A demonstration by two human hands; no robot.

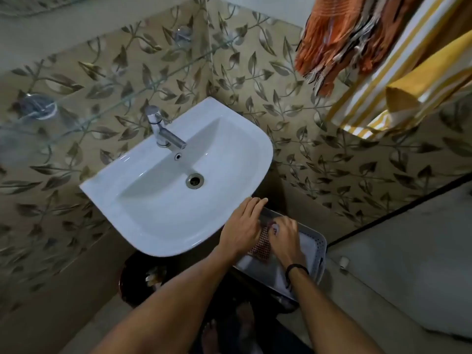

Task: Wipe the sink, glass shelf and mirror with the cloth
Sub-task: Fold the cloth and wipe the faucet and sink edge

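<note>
A white sink [143, 200] with a chrome tap [163, 129] hangs on the leaf-patterned wall. Above it runs the glass shelf [107, 108] on round chrome brackets, and a strip of mirror [38, 6] shows at the top left. Below the sink's right front edge stands a grey perforated basket [318, 254]. A red checked cloth [261, 245] lies in it. My left hand [242, 226] rests flat over the basket's near rim with straight fingers. My right hand [286, 236] has its fingers curled on the cloth's upper end.
Orange and yellow-striped towels [378, 60] hang at the top right, above the basket. A dark round bin [143, 277] sits on the floor under the sink. A white door or panel [408, 264] stands to the right.
</note>
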